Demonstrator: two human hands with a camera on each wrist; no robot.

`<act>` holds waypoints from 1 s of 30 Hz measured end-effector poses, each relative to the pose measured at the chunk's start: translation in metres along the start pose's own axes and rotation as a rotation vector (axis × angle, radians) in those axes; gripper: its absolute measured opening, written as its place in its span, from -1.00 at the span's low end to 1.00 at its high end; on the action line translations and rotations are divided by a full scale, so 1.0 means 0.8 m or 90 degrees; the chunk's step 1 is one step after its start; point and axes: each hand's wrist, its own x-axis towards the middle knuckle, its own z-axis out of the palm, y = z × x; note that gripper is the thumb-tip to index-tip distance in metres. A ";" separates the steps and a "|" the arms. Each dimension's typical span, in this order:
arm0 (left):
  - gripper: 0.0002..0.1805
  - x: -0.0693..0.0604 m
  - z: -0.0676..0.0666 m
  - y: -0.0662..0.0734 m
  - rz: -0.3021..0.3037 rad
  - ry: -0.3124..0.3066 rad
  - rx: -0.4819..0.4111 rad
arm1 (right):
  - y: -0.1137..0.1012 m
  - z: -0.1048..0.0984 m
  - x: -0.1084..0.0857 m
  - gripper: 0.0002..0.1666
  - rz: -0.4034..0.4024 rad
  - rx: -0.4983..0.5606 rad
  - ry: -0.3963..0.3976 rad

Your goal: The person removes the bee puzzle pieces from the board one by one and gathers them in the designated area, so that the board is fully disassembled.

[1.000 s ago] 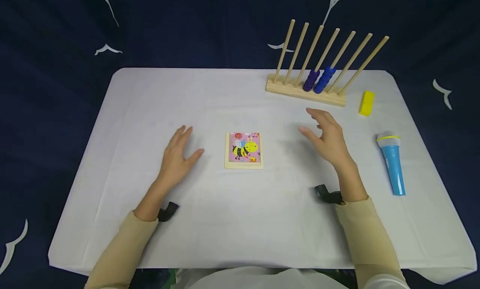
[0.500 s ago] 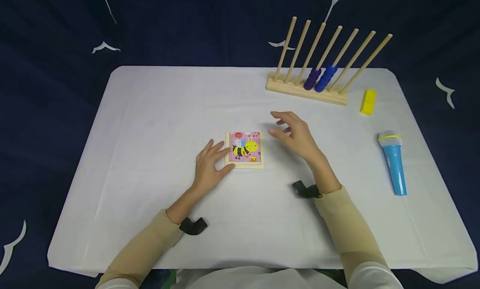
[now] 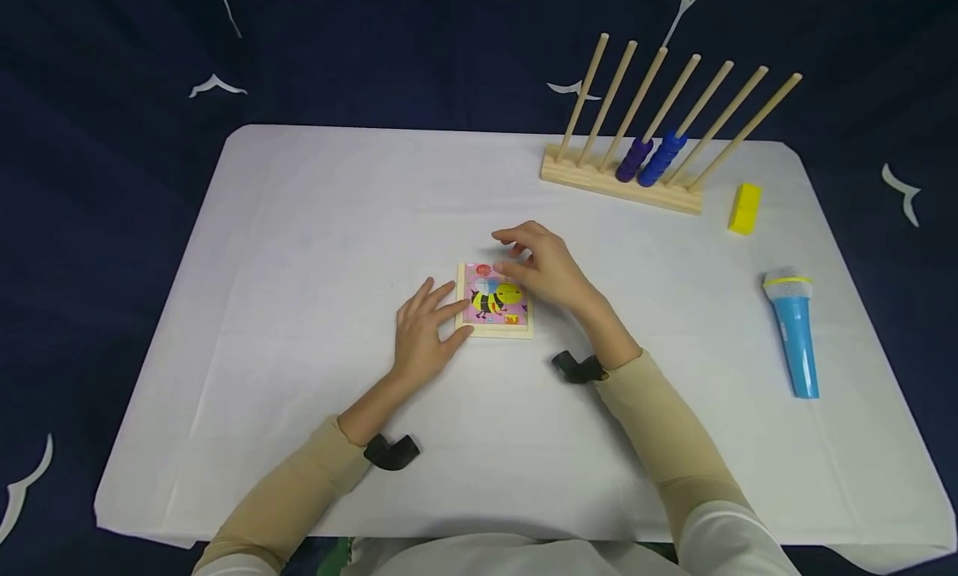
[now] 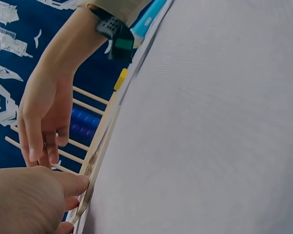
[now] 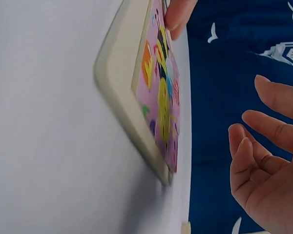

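A small square puzzle board [image 3: 494, 331] with a bee picture in a pale wooden frame [image 5: 118, 63] lies flat on the white table. My left hand [image 3: 425, 335], fingers spread, touches its left edge with thumb and fingertips; in the left wrist view that hand [image 4: 29, 200] rests at the frame's edge [image 4: 96, 168]. Over the board's upper right corner hovers my right hand [image 3: 550, 268], fingers bent and apart, holding nothing. The right wrist view has this hand [image 5: 273, 161] beside the picture [image 5: 163, 97], with a gap between them.
A wooden rack [image 3: 621, 185] with seven upright rods stands at the back right, purple beads [image 3: 634, 160] and blue beads [image 3: 662, 160] on two of them. A yellow block [image 3: 744, 209] and a blue toy microphone [image 3: 797, 335] lie on the right side of the table [image 3: 299, 227].
Both hands have moved inward to the board. My left hand came to its left edge, and my right hand moved left until it was above the upper right corner.
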 end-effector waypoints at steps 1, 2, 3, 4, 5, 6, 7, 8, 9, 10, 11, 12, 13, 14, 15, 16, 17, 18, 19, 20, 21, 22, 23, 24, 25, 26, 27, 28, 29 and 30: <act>-0.59 0.000 0.000 0.001 0.002 0.001 0.000 | -0.001 0.002 0.003 -0.50 0.001 0.002 -0.007; -0.59 0.000 -0.001 0.001 0.003 0.002 0.000 | -0.002 0.004 0.006 -0.49 0.002 0.001 -0.015; -0.59 0.000 -0.001 0.002 0.004 0.004 0.000 | -0.002 0.005 0.008 -0.49 0.003 0.001 -0.023; -0.59 0.000 -0.001 0.002 0.005 0.006 -0.001 | -0.003 0.007 0.011 -0.48 0.004 0.002 -0.031; -0.59 0.001 -0.002 0.002 0.007 0.007 -0.001 | -0.003 0.010 0.014 -0.47 0.005 0.002 -0.038; -0.59 0.001 -0.002 0.002 0.008 0.007 -0.001 | -0.003 0.012 0.016 -0.47 0.004 0.000 -0.044; -0.59 0.001 -0.002 0.002 0.008 0.006 0.000 | -0.004 0.015 0.019 -0.46 0.004 -0.002 -0.051; -0.59 0.001 -0.003 0.001 0.009 0.006 0.000 | -0.004 0.017 0.020 -0.46 0.004 -0.005 -0.058; -0.59 0.001 -0.003 0.001 0.010 0.007 0.003 | -0.004 0.019 0.022 -0.46 0.003 -0.008 -0.064; -0.59 0.001 -0.003 0.001 0.010 0.006 0.003 | -0.004 0.021 0.023 -0.46 0.001 -0.011 -0.069; -0.59 0.001 -0.003 0.000 0.010 0.005 0.003 | -0.004 0.023 0.025 -0.47 -0.001 -0.015 -0.073; -0.59 0.000 -0.003 0.000 0.009 0.004 0.003 | -0.004 0.024 0.026 -0.47 -0.002 -0.017 -0.077; -0.59 0.000 -0.003 0.001 0.009 0.004 0.004 | -0.004 0.025 0.027 -0.47 -0.002 -0.018 -0.082; -0.59 0.000 -0.003 0.000 0.009 0.005 0.004 | -0.004 0.026 0.028 -0.47 -0.003 -0.019 -0.085; -0.59 0.000 -0.003 0.000 0.010 0.005 0.004 | -0.003 0.027 0.028 -0.47 -0.003 -0.020 -0.089; -0.59 -0.001 -0.003 0.000 0.009 0.004 0.003 | -0.003 0.028 0.029 -0.47 -0.001 -0.020 -0.093; -0.59 -0.001 -0.002 0.000 0.009 0.005 0.003 | -0.003 0.029 0.030 -0.48 0.002 -0.021 -0.097; -0.59 -0.001 -0.002 0.000 0.009 0.004 0.002 | -0.003 0.030 0.030 -0.48 0.006 -0.022 -0.100; -0.59 -0.001 -0.002 0.000 0.008 0.004 0.002 | -0.002 0.031 0.031 -0.48 0.011 -0.023 -0.105; -0.59 -0.001 -0.001 0.000 0.008 0.003 0.003 | -0.002 0.032 0.031 -0.48 0.016 -0.025 -0.108; -0.59 -0.001 -0.001 0.000 0.008 0.002 0.001 | -0.002 0.033 0.032 -0.48 0.021 -0.027 -0.112; -0.59 -0.001 0.000 0.000 0.007 0.001 -0.001 | -0.001 0.033 0.032 -0.49 0.025 -0.028 -0.114; -0.59 0.000 0.000 0.000 0.006 0.000 -0.002 | -0.001 0.034 0.033 -0.49 0.028 -0.028 -0.115; -0.59 0.000 0.000 -0.001 0.004 -0.001 -0.002 | -0.001 0.035 0.033 -0.48 0.030 -0.027 -0.117; -0.59 0.000 0.000 -0.001 0.003 -0.002 -0.003 | 0.000 0.036 0.033 -0.48 0.032 -0.026 -0.118; -0.59 0.000 0.000 -0.001 0.001 -0.003 -0.003 | 0.000 0.036 0.033 -0.48 0.032 -0.026 -0.119; -0.59 0.000 0.000 -0.001 0.000 -0.004 -0.005 | 0.000 0.037 0.033 -0.47 0.032 -0.027 -0.120; -0.59 0.000 0.000 -0.001 -0.001 -0.004 -0.005 | 0.001 0.037 0.033 -0.47 0.033 -0.026 -0.120; -0.59 0.000 -0.001 -0.001 -0.001 -0.004 -0.005 | 0.001 0.038 0.033 -0.47 0.033 -0.027 -0.121; -0.59 0.000 -0.001 0.000 0.000 -0.003 -0.006 | 0.001 0.038 0.033 -0.47 0.033 -0.029 -0.121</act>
